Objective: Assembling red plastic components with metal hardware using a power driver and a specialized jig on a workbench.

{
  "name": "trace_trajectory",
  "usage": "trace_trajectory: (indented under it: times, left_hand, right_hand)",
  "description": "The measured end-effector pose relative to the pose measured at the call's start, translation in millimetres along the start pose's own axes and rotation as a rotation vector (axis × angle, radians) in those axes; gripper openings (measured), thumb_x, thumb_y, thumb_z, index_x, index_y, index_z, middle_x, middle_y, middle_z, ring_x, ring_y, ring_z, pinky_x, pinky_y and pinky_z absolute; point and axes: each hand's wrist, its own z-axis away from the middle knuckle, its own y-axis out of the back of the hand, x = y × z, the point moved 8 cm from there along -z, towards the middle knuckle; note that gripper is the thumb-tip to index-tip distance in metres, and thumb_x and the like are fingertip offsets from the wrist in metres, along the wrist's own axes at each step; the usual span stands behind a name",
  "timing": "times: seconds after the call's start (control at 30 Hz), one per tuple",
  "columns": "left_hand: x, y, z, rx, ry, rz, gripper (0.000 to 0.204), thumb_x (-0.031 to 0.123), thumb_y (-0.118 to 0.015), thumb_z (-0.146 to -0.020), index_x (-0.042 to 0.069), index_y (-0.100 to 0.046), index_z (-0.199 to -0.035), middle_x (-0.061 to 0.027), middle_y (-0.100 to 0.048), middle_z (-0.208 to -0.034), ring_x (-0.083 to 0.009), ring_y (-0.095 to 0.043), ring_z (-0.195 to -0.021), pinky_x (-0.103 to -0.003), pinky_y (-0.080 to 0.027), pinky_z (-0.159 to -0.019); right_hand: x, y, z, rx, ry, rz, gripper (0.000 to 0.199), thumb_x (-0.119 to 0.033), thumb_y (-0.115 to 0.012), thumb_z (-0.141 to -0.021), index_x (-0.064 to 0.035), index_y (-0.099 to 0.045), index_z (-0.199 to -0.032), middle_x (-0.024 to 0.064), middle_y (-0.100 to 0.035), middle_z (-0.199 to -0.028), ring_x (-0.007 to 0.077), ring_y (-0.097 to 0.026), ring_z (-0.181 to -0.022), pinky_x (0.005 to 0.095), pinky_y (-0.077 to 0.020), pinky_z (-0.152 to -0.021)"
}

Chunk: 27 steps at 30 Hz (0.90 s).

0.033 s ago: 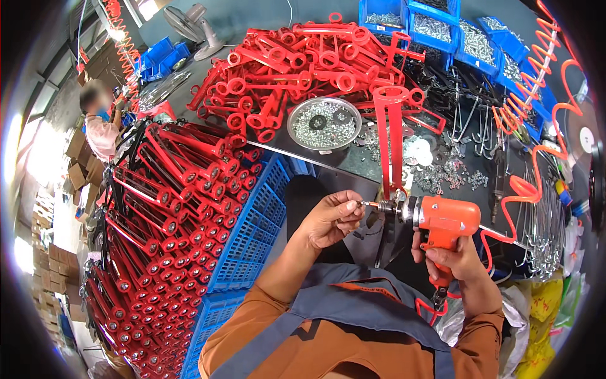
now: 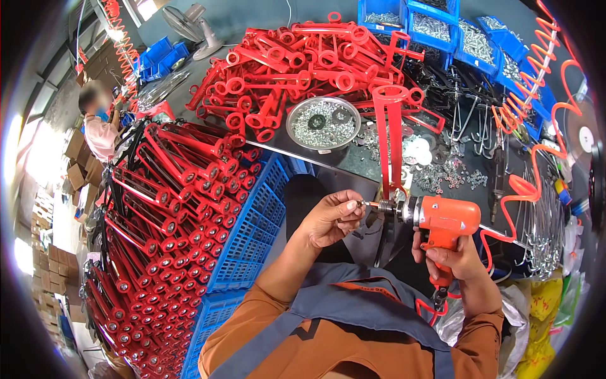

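My right hand (image 2: 459, 256) is wrapped round the handle of an orange-red air-powered driver (image 2: 449, 218), which points left. My left hand (image 2: 334, 218) is closed in a pinch at the driver's tip, on a small metal piece (image 2: 362, 203) too small to name. A red metal fork-shaped frame (image 2: 394, 139) stands upright just behind the driver's nose, at the table's edge, its ring end uppermost. The frame's lower end is partly hidden behind the driver.
A heap of red frames (image 2: 271, 76) covers the back of the table (image 2: 353, 161). Beside it sits a metal bowl (image 2: 297, 136) of small hardware. Blue crates (image 2: 249, 234) of red frames stand left. A coiled orange hose (image 2: 536, 151) hangs right. A person (image 2: 101, 126) is far left.
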Motion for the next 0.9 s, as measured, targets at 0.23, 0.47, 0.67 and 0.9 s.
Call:
trace_trajectory:
  times: [0.23,0.47,0.67,0.9]
  left_hand:
    - [-2.8,5.1,-5.0,0.063,-0.054,-0.043,0.011,0.011,-0.066,-0.086,0.002,-0.063,-0.092,-0.0078,-0.06,-0.08,-0.0086,-0.046,-0.063,-0.017,-0.034,-0.049]
    - [-4.0,5.3,-6.0,0.125,-0.117,-0.168,0.014,0.015,-0.065,-0.088,0.003,-0.061,-0.083,-0.0056,-0.06,-0.075,-0.0066,-0.044,-0.054,-0.019,-0.035,-0.048]
    - [-10.9,7.0,-4.6,0.27,-0.19,-0.315,0.023,0.023,-0.056,-0.095,0.005,-0.057,-0.08,-0.0038,-0.059,-0.072,-0.0054,-0.043,-0.052,-0.018,-0.033,-0.045]
    - [-14.0,-2.3,-5.9,0.23,-0.113,-0.484,0.035,0.031,-0.053,-0.096,0.0,-0.064,-0.084,-0.0029,-0.056,-0.066,-0.0027,-0.035,-0.048,-0.018,-0.026,-0.043]
  right_hand:
    - [3.5,6.9,4.0,0.025,-0.01,-0.001,0.046,-0.008,-0.069,-0.078,0.0067,-0.048,-0.116,0.0179,-0.06,-0.089,0.0197,-0.062,-0.066,0.0232,-0.0482,-0.039]
    - [5.6,7.0,7.3,0.008,-0.041,0.0,0.044,-0.007,-0.068,-0.079,0.0057,-0.047,-0.116,0.016,-0.06,-0.087,0.018,-0.062,-0.065,0.023,-0.0489,-0.04]
    - [13.0,5.1,10.3,-0.027,-0.007,0.076,0.044,-0.005,-0.064,-0.08,0.0017,-0.045,-0.119,0.0163,-0.058,-0.094,0.0164,-0.062,-0.067,0.0234,-0.0509,-0.043]
    - [8.9,16.7,13.4,0.016,-0.086,0.064,0.05,-0.005,-0.064,-0.08,0.0017,-0.041,-0.124,0.0174,-0.058,-0.093,0.0168,-0.062,-0.065,0.0237,-0.0501,-0.042]
